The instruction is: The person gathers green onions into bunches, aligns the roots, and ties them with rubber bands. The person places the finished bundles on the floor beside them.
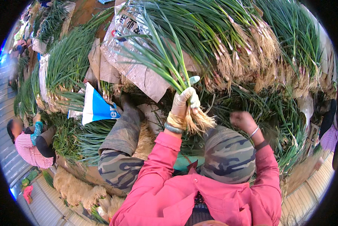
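My left hand (183, 104), in a pale rubber glove, grips a small bunch of green onions (177, 75) around the lower stems. The leaves point up and to the left, and pale stringy roots (198, 120) hang below the fist. Blurred by motion, my bare right hand (242, 121) is above my right knee, apart from the bunch; whether it holds anything is unclear. Beyond the hands, a large pile of green onions (202, 36) lies with its roots towards me. Loose green leaves (259, 104) cover the ground past my right hand.
A plastic sack (140, 67) bearing writing lies left of the pile. A blue and white sheet (99, 106) stands by my left boot. More onion bundles (67, 62) stretch away left, where another person (33, 144) sits. Clumps of roots (75, 186) lie behind on the left.
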